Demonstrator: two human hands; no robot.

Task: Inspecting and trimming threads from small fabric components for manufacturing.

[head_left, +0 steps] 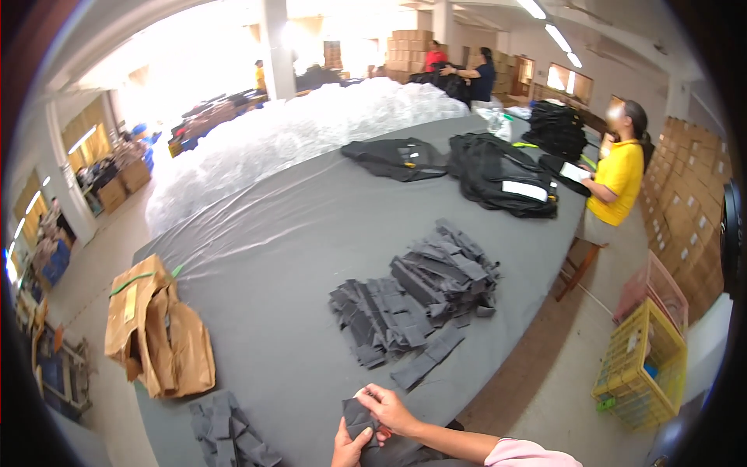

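Near the table's front edge, my left hand [350, 445] grips a dark grey fabric strip [357, 418], thumb on its face. Above it my right hand [391, 411] pinches the strip's upper end, where a small white bit shows at the fingertips, too small to name. Just beyond my hands one grey strip [428, 358] lies apart from a heap of similar strips [381, 315]. Behind that heap rises a second pile of strips [447, 268]. At the lower left, more grey fabric pieces [227, 428] lie on the table.
The grey cloth-covered table [272, 311] bears a torn brown paper bag [159, 331] at left. Black garments [502, 175] lie at its far end, beside a person in yellow [618, 183]. Clear plastic [311, 128] is heaped along the far side. Yellow crates [642, 366] stand on the floor at right.
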